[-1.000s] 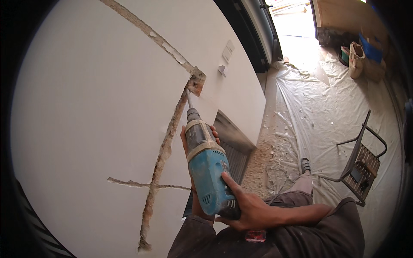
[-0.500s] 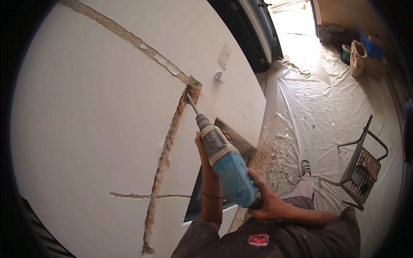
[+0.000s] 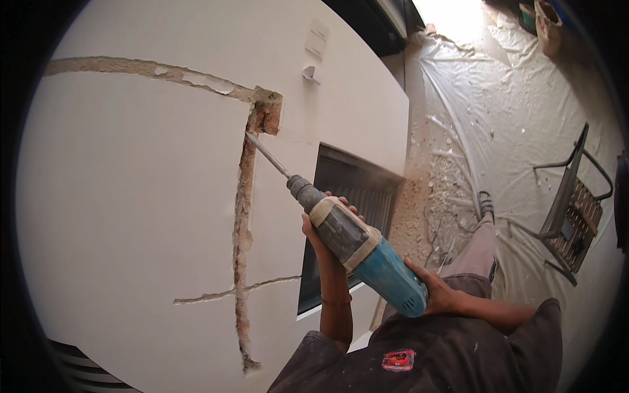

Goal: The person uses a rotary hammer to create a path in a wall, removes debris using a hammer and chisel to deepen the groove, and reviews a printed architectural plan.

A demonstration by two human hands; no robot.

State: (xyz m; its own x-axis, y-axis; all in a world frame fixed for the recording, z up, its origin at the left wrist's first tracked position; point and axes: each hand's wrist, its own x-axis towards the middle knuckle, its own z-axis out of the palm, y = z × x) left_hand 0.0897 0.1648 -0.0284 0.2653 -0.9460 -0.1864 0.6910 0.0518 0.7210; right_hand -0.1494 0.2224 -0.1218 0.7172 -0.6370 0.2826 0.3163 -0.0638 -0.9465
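your left hand (image 3: 317, 237) is wrapped around the front barrel of the blue-and-grey power drill with tan bands (image 3: 386, 267), fingers showing over its far side; your right hand (image 3: 435, 291) grips the rear end, most of its fingers hidden. the drill lies in front of you, its long axis slanting from your right hand up and leftward to the long grey steel bit (image 3: 270, 157). your left hand is nearer the bit's tip, which sits at the rough brown groove (image 3: 242, 209), just below the squarish broken recess (image 3: 267, 112); whether it bites, you cannot tell. smooth white wall (image 3: 131, 196) spreads left of the groove. the dark recessed opening (image 3: 337, 180) has its edge just behind your left hand. the dark slatted metal chair (image 3: 571, 223) stands well apart, rightward.
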